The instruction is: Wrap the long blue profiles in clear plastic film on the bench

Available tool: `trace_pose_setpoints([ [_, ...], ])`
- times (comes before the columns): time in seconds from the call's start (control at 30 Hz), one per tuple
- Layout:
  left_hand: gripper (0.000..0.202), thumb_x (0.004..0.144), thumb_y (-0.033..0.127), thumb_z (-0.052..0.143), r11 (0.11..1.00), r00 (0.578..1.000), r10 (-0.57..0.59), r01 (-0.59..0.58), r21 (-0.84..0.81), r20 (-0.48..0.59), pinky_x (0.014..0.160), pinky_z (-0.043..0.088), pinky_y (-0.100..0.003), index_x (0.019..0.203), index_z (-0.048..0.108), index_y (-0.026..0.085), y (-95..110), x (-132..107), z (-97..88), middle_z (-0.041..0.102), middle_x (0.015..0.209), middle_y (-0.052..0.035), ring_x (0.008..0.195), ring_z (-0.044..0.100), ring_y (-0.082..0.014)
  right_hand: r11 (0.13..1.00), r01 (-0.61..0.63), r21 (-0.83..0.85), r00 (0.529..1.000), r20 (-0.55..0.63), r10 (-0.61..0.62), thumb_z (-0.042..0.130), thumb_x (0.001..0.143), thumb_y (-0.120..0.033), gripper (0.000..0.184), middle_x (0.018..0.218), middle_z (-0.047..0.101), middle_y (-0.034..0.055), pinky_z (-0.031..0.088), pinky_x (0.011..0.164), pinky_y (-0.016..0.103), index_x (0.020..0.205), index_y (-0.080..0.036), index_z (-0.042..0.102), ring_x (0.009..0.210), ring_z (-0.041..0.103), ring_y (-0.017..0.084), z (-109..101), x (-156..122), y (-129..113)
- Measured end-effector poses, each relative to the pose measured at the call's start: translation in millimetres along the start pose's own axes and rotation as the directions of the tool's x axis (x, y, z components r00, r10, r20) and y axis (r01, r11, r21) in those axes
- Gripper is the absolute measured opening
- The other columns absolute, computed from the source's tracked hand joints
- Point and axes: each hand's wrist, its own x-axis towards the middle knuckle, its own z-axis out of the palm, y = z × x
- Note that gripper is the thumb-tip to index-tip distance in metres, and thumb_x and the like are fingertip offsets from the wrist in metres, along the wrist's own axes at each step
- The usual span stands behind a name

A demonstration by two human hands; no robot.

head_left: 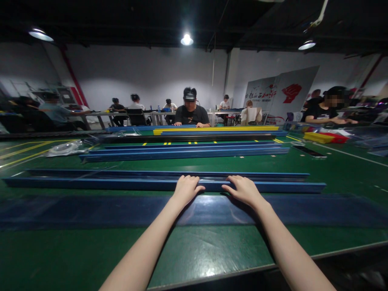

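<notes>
A long blue plastic channel (121,184) lies across the green table in front of me. My left hand (187,188) grips its near wall just left of the middle, with the fingers over the top edge and the thumb on the near side. In the same way, my right hand (244,189) holds that wall a little to the right. My fingertips are partly hidden inside the channel. Under my wrists a wide, flat, dark blue translucent strip (212,211) lies parallel to it.
Farther back are more blue channels (194,154), a black strip (188,138) and a yellow strip (218,129). Crumpled clear plastic (65,148) lies left, a phone-like dark slab (311,152) right. A co-worker (191,113) sits opposite. The green table (212,250) ends close to me.
</notes>
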Motion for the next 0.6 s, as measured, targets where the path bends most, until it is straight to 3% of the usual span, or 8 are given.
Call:
trace_pose_setpoints([
  [0.2, 0.033, 0.083, 0.048, 0.045, 1.000, 1.000, -0.002, 0.002, 0.003, 0.007, 0.069, 0.035, -0.030, 0.087, 0.057, 0.018, 0.2, 0.6, -0.1, 0.066, 0.086, -0.0060, 0.085, 0.058, -0.0211, 0.999, 0.046, -0.015, 0.999, -0.021, -0.047, 0.035, 0.086, -0.049, 0.040, 0.096, 0.065, 0.0085, 0.037, 0.068, 0.028, 0.096, -0.019, 0.059, 0.088, 0.058, 0.021, -0.1, 3.6, -10.4],
  [0.6, 0.033, 0.083, 0.049, 0.045, 1.000, 1.000, -0.003, 0.003, 0.023, 0.003, 0.069, 0.037, -0.030, 0.086, 0.057, 0.018, 0.4, 1.0, 0.8, 0.066, 0.084, -0.0065, 0.084, 0.059, -0.0219, 1.000, -0.009, -0.011, 1.000, 0.026, 0.009, 0.038, 0.084, -0.050, 0.039, 0.095, 0.065, 0.0083, 0.035, 0.064, 0.027, 0.093, -0.020, 0.061, 0.090, 0.057, 0.021, 0.1, 6.8, -13.2],
])
